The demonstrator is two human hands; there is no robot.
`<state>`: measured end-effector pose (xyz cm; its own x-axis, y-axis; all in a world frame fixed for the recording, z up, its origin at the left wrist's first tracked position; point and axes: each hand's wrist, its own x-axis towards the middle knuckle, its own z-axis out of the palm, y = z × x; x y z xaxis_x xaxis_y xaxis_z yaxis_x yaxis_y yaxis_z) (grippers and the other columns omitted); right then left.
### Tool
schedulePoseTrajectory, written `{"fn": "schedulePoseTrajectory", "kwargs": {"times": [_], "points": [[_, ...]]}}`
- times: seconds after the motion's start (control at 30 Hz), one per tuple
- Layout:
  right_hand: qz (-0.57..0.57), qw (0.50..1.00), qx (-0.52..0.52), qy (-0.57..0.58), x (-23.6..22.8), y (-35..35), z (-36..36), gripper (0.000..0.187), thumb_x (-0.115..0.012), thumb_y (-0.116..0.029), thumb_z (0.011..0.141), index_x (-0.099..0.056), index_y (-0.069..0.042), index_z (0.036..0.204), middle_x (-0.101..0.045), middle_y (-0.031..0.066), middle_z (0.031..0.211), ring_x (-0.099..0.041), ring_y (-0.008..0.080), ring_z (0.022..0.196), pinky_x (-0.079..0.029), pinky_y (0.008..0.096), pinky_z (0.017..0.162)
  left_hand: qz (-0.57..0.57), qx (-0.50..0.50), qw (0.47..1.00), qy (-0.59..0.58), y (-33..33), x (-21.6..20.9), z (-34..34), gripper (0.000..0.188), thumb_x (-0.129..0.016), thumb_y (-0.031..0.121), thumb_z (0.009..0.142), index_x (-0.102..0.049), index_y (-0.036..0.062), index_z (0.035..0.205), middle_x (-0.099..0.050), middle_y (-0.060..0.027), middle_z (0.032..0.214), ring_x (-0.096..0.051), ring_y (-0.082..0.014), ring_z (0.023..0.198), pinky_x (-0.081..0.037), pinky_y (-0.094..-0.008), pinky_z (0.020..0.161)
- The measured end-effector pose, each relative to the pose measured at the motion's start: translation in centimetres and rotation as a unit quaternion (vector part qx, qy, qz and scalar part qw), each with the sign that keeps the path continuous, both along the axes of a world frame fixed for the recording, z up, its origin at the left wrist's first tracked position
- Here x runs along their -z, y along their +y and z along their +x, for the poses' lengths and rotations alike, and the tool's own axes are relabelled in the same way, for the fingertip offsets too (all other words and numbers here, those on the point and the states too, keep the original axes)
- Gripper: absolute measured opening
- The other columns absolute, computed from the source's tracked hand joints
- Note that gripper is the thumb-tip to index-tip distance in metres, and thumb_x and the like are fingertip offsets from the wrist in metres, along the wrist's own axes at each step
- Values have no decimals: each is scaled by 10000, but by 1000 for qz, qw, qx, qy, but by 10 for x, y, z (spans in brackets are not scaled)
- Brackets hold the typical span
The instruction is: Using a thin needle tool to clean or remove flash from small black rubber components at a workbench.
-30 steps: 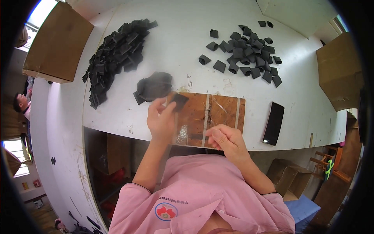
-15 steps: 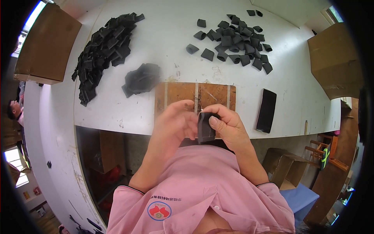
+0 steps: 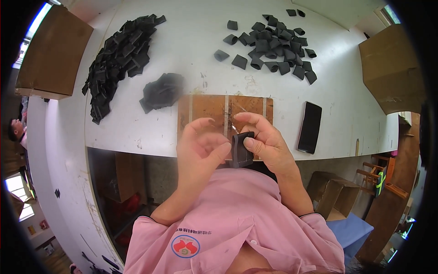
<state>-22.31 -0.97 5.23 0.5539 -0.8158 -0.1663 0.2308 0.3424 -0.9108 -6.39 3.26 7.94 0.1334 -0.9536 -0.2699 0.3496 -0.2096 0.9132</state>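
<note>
Taking the brown board [image 3: 207,107] on the white table [image 3: 196,57] as the dial's centre, with twelve o'clock away from the wearer, the right hand [image 3: 270,147] is at four o'clock, pinching a black fabric piece [image 3: 242,156] between its thumb and the fingers behind. The piece hangs at half past five, over the board's near edge, its paler grey edge toward nine o'clock. The left hand [image 3: 200,146], blurred, is at seven to eight o'clock, loosely curled and apparently holding nothing; whether its thumb touches the piece is unclear.

A heap of flat black pieces [image 3: 121,59] lies far out at ten o'clock, with a smaller black stack [image 3: 163,91] nearer in. Black open-ended loops [image 3: 276,45] lie scattered at one o'clock, and a dark smartphone [image 3: 310,128] at three.

The step in hand seems to be shaping this single piece; the next move calls for a steady right pinch while the left hand works the grey edge.
</note>
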Motion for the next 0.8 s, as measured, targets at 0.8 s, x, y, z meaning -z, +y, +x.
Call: {"fn": "schedulePoseTrajectory", "kwargs": {"times": [0.8], "points": [[-374, 837, 247, 315, 0, 14, 7, 300, -654, -46, 703, -530, -12, 975, -511, 82, 778, -519, 165, 649, -436, 264, 516, -8, 18, 985, -172, 2, 18, -2, 35, -558, -4, 789, -566, -15, 821, -583, -32, 684, -524, -45, 552, -400, -149, 468]]}}
